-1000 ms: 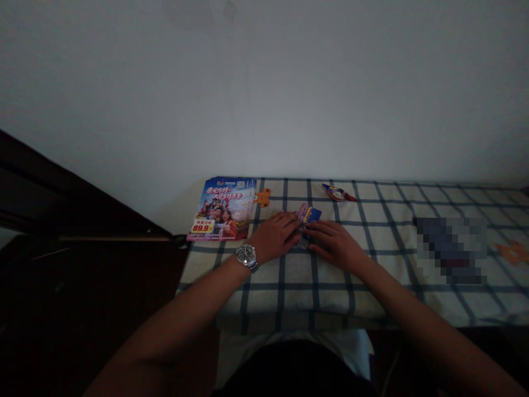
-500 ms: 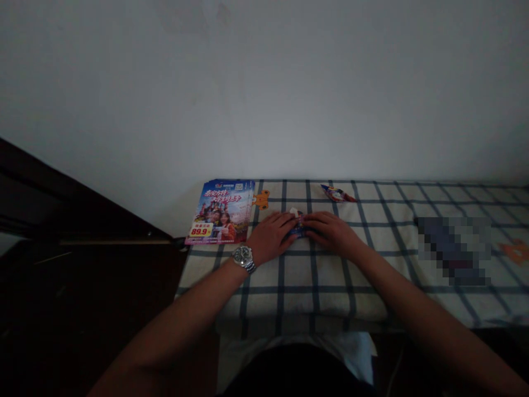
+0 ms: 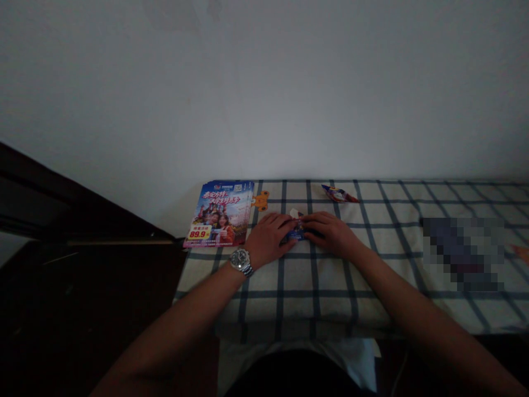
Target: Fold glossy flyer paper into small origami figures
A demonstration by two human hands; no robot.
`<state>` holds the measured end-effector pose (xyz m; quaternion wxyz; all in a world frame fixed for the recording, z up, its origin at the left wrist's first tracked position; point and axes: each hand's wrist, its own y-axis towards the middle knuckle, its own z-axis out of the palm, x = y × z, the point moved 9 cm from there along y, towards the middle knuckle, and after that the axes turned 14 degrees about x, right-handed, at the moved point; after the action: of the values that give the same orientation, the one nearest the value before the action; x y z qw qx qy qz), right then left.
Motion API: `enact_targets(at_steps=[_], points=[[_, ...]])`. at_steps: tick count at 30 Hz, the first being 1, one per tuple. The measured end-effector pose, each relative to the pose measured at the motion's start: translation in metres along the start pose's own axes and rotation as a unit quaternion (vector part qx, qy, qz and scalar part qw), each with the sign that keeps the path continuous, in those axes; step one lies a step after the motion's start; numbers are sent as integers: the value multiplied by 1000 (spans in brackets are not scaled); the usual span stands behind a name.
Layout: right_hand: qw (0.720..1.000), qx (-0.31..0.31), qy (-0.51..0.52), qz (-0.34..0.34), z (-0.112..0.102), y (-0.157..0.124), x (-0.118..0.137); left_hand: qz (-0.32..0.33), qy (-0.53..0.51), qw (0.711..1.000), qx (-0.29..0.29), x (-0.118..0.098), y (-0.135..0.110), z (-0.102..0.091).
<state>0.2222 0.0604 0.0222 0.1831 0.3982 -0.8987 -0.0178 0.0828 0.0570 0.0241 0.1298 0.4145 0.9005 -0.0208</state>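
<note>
A small folded blue leaflet [image 3: 296,234] with a pale corner sticking up lies on the checked cloth between my hands. My left hand [image 3: 268,240], with a steel wristwatch [image 3: 240,262] on its wrist, presses the leaflet's left side with its fingertips. My right hand [image 3: 329,234] holds the right side, and its fingers partly hide the paper. A stack of printed colour leaflets [image 3: 219,214] lies just left of my left hand, not touching it.
An orange cut-out tag [image 3: 260,200] lies beside the stack. A crumpled snack wrapper [image 3: 339,194] sits at the far edge of the blue-checked cloth [image 3: 314,300]. A pixelated object [image 3: 463,253] lies to the right. Dark furniture [image 3: 49,220] stands left, with a wall behind.
The leaflet between my hands has been folded smaller, and its pink-and-blue face no longer shows. My hands have drawn closer together, and the view has tilted slightly upward.
</note>
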Motion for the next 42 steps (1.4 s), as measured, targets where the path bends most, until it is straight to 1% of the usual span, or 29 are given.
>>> enact_targets(at_steps=[8,14,22,26,33,38,42], points=[[1000,1,11,-4,2,-3,2,9,-16,1000,-11,3,-1,0],[1000,10,22,-7,5,-5,1,2,-18,1000,-24,5,0,0],[1000,-1,30,-5,8,-4,-7,-6,-15,1000,-7,8,-1,2],[999,-7,44,-7,7,-4,-7,-12,-10,1000,-1,12,-3,0],[998,-22,58,8,3,-4,-6,-3,-5,1000,-7,18,-6,-8],[997,-29,74,13,0,-3,-5,-4,-6,1000,-7,20,-5,-5],[996,-39,84,15,-2,-4,-6,3,-18,1000,-21,20,-4,-5]])
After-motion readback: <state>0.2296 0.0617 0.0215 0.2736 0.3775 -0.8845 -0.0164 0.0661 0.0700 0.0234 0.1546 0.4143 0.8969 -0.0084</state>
